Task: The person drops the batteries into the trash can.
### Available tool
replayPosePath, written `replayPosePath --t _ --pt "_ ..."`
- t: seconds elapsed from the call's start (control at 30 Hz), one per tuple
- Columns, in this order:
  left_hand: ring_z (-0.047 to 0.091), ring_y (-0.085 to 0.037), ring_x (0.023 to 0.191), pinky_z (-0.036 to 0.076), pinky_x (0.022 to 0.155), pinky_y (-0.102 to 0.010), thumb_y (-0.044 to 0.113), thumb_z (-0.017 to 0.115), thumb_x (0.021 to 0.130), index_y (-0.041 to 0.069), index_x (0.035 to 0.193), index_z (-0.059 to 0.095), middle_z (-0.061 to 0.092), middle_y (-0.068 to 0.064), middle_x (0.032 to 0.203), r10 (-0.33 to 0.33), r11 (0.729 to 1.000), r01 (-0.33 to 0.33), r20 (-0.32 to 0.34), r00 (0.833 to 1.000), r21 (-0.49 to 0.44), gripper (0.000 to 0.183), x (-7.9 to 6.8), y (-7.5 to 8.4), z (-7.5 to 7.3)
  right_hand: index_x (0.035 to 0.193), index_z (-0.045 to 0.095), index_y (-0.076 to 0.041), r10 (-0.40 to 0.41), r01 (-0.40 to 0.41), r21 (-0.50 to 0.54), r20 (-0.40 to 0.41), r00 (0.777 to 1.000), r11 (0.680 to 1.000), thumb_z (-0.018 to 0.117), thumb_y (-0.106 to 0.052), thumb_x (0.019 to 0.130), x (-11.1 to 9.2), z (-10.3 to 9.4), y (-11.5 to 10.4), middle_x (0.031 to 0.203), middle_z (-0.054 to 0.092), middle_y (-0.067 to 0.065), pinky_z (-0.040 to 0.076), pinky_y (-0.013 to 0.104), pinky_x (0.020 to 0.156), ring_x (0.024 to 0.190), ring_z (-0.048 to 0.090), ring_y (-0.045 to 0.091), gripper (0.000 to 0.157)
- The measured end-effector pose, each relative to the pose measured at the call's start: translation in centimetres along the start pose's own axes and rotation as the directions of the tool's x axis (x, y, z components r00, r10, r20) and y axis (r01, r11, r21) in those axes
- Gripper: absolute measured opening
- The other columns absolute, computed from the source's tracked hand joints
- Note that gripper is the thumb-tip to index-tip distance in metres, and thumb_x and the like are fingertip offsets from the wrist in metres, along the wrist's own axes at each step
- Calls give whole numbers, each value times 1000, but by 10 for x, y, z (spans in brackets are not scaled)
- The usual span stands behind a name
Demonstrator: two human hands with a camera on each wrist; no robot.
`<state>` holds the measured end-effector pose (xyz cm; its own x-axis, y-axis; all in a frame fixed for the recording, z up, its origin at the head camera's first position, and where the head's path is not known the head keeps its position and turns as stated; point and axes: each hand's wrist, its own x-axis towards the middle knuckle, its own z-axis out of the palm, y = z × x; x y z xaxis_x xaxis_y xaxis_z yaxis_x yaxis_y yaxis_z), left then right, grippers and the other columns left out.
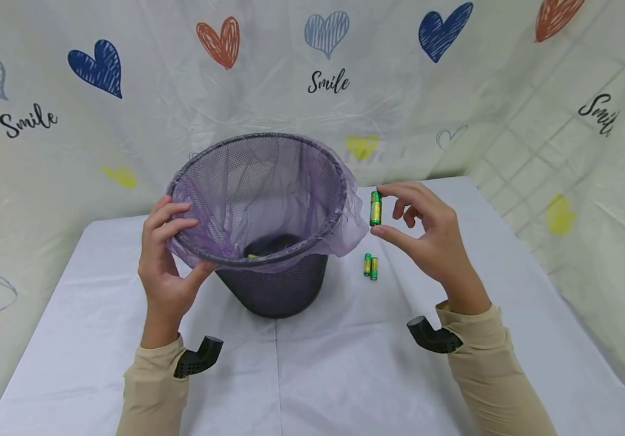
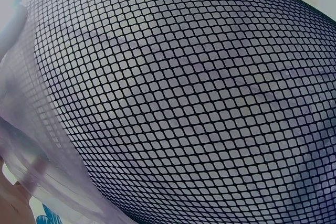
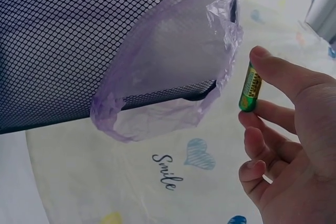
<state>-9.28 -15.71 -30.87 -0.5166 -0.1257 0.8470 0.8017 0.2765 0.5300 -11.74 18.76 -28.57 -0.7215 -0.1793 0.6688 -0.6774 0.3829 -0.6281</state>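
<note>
A black mesh wastebasket [image 1: 285,290], lined with a thin purple plastic bag [image 1: 353,224], stands with its mouth facing the head camera. My left hand [image 1: 168,266] grips its rim at the left, fingers inside over the bag and thumb at the front. To the right of the basket, my right hand [image 1: 427,233] pinches a green and yellow battery [image 1: 376,209] by its two ends between thumb and index finger. The right wrist view shows this battery [image 3: 251,87] just beside the bag's loose edge. Low inside the basket, a small yellow-green piece [image 1: 252,255] peeks over the rim.
Two more batteries [image 1: 370,266] lie side by side on the white-covered table [image 1: 323,369], right of the basket. Behind and beside the table hangs a white sheet [image 1: 274,91] printed with hearts and "Smile". Black curved mounts [image 1: 435,336] sit on both wrists.
</note>
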Motion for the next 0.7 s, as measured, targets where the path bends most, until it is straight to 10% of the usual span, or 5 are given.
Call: replayPosePath --t 0.7 --pt "38 -38 136 27 121 -48 47 76 79 -17 101 54 59 -10 125 11 1000 -11 3 1000 -1 71 0 0 0 120 67 -8 -44 44 48 -5 999 998 80 7 69 13 7 -6 105 60 -4 39 22 62 82 50 13 55"
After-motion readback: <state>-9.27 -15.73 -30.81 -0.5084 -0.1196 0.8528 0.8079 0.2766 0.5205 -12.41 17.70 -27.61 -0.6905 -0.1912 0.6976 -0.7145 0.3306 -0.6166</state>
